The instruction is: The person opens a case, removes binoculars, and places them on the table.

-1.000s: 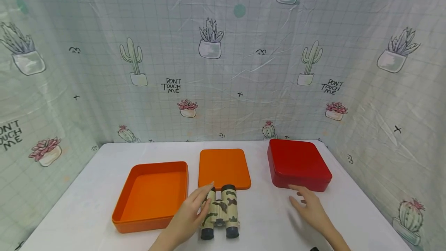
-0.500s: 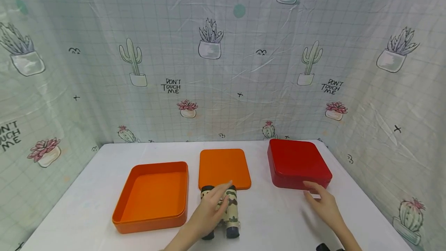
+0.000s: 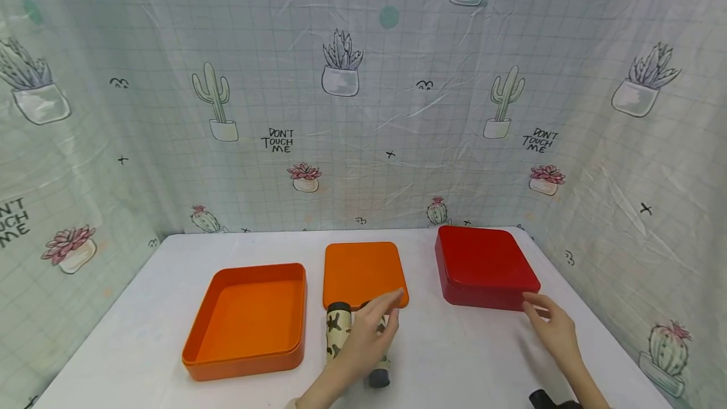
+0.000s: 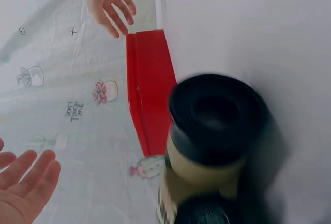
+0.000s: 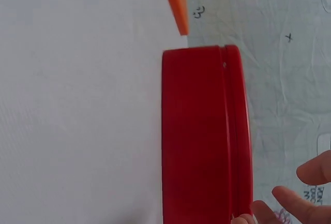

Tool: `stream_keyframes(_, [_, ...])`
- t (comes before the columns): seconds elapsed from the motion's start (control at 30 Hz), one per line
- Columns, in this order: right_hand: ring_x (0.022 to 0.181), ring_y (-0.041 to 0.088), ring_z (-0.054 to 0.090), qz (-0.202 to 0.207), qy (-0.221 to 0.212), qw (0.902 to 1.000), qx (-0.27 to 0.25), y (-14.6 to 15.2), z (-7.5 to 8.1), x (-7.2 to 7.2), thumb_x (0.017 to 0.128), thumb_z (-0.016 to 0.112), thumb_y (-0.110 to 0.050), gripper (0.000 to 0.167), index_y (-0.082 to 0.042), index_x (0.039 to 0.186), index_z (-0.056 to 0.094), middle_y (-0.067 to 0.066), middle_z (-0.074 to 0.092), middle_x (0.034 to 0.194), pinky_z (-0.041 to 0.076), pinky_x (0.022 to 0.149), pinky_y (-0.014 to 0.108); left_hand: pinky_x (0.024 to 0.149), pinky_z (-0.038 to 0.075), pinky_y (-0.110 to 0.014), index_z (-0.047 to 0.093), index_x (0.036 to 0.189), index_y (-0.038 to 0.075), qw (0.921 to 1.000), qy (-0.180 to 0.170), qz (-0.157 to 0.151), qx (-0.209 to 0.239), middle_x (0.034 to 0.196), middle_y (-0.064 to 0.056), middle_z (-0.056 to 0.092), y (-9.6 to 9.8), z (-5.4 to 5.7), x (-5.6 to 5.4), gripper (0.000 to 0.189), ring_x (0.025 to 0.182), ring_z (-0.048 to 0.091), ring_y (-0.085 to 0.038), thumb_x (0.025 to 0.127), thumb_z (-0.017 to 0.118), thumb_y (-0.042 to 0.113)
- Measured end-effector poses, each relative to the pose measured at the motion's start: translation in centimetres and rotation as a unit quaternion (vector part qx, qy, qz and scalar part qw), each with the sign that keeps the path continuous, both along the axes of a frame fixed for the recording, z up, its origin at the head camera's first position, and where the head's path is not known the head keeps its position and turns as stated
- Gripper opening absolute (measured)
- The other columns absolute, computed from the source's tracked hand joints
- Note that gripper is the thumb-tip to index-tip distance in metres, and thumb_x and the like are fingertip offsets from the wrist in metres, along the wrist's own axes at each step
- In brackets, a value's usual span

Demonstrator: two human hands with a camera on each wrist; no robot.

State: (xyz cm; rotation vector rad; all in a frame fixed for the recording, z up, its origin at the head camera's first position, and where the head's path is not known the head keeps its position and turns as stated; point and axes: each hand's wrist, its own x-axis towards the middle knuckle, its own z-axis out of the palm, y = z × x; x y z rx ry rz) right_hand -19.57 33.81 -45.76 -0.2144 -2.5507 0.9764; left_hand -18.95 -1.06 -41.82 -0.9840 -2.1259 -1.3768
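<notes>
Camouflage binoculars (image 3: 338, 333) lie on the table's near middle, their barrels pointing away; my left hand (image 3: 368, 341) hovers above and partly hides them. Its fingers are extended and relaxed, and the left wrist view shows a dark barrel end (image 4: 217, 115) of the binoculars apart from that hand (image 4: 26, 190). My right hand (image 3: 555, 333) is by the near right corner of a closed red box (image 3: 485, 260), fingers loosely bent around no object. Whether its fingertips touch the box is unclear in the right wrist view, where the hand (image 5: 305, 200) overlaps the box's lid edge (image 5: 239, 131).
An open orange box (image 3: 244, 359) stands left of the binoculars with a bare inside. A flat orange lid (image 3: 363, 270) lies just beyond the binoculars. The white table (image 3: 449, 358) meets a cactus-print curtain (image 3: 392, 112) at the back and sides.
My left hand has passed rightward across the binoculars, uncovering their left barrel. The right hand has slid right along the red box's front to its corner. Boxes and binoculars have stayed put.
</notes>
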Motion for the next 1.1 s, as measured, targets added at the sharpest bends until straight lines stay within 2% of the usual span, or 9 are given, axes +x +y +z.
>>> stream_keyframes(0.07, [0.080,0.002,0.059,-0.013,-0.005,0.9997,-0.020,2.2,-2.0,-1.2,0.090,0.047,-0.037,0.041,-0.006,0.115,0.056,0.011,0.060,0.109,0.048,0.055,0.016,0.078,0.052,-0.024,0.053,0.120,0.003,0.9996,-0.007,0.004,0.026,0.110,-0.008,0.062,0.6,0.1,-0.1,0.032,0.095,0.062,-0.020,0.088,0.050,0.003])
stream_keyframes(0.17, [0.074,-0.017,0.050,-0.027,-0.009,0.9982,-0.053,5.1,-4.9,-3.0,0.089,0.044,-0.046,0.049,-0.009,0.119,0.054,-0.009,0.056,0.104,0.050,0.056,0.013,0.076,0.053,-0.025,0.054,0.118,0.003,0.9979,-0.020,0.010,0.061,0.106,-0.007,0.064,1.5,0.4,-0.3,0.031,0.090,0.063,-0.020,0.087,0.050,-0.001])
stream_keyframes(0.23, [0.075,-0.018,0.050,-0.025,-0.013,0.9961,-0.083,6.4,-5.7,-3.8,0.089,0.043,-0.047,0.051,-0.008,0.121,0.052,-0.020,0.052,0.100,0.052,0.060,0.014,0.074,0.054,-0.028,0.055,0.116,0.001,0.9959,-0.030,0.012,0.084,0.103,-0.010,0.064,2.0,0.7,-0.2,0.030,0.088,0.064,-0.022,0.086,0.050,-0.005])
stream_keyframes(0.33, [0.076,-0.016,0.053,-0.011,-0.028,0.9882,-0.150,7.4,-5.8,-4.1,0.089,0.043,-0.047,0.056,-0.003,0.124,0.047,-0.029,0.048,0.093,0.053,0.063,0.018,0.073,0.054,-0.029,0.055,0.113,-0.004,0.9930,-0.050,0.013,0.106,0.100,-0.016,0.064,2.6,1.6,0.3,0.028,0.085,0.064,-0.027,0.085,0.049,-0.008])
stream_keyframes(0.47, [0.075,-0.013,0.056,0.000,-0.056,0.9621,-0.267,7.4,-4.6,-3.8,0.087,0.048,-0.047,0.063,0.000,0.127,0.041,-0.030,0.050,0.085,0.054,0.063,0.020,0.073,0.054,-0.029,0.053,0.111,-0.009,0.9836,-0.122,-0.004,0.133,0.100,-0.022,0.063,3.3,2.5,0.7,0.025,0.086,0.063,-0.032,0.087,0.046,-0.006])
stream_keyframes(0.53, [0.073,-0.012,0.056,-0.003,-0.069,0.9460,-0.317,7.2,-3.9,-3.6,0.085,0.051,-0.048,0.067,0.001,0.129,0.037,-0.028,0.051,0.084,0.054,0.063,0.020,0.074,0.054,-0.030,0.052,0.112,-0.009,0.9715,-0.177,-0.019,0.157,0.102,-0.023,0.062,3.6,2.2,0.5,0.025,0.088,0.062,-0.034,0.089,0.044,-0.003])
stream_keyframes(0.67, [0.071,-0.011,0.056,-0.022,-0.088,0.9234,-0.373,7.1,-3.1,-3.4,0.081,0.054,-0.051,0.072,-0.003,0.132,0.034,-0.026,0.050,0.083,0.054,0.064,0.020,0.076,0.053,-0.030,0.051,0.114,-0.008,0.9365,-0.273,-0.043,0.216,0.104,-0.024,0.060,4.4,1.1,-0.2,0.026,0.092,0.062,-0.036,0.092,0.043,0.003])
stream_keyframes(0.83, [0.070,-0.008,0.057,-0.025,-0.092,0.8984,-0.429,7.4,-2.9,-4.0,0.078,0.058,-0.049,0.074,-0.005,0.132,0.033,-0.023,0.053,0.080,0.055,0.064,0.023,0.076,0.053,-0.032,0.050,0.114,-0.007,0.9024,-0.333,-0.052,0.268,0.107,-0.024,0.060,5.1,0.3,-0.9,0.026,0.093,0.063,-0.035,0.093,0.042,0.008])
stream_keyframes(1.1, [0.070,-0.007,0.056,-0.047,-0.107,0.8878,-0.445,7.5,-3.3,-4.8,0.081,0.055,-0.048,0.079,-0.004,0.139,0.024,-0.016,0.049,0.090,0.055,0.066,0.023,0.079,0.052,-0.035,0.052,0.112,-0.006,0.8530,-0.418,-0.049,0.309,0.107,-0.021,0.062,6.4,-0.2,-1.8,0.027,0.094,0.063,-0.032,0.093,0.044,0.011])
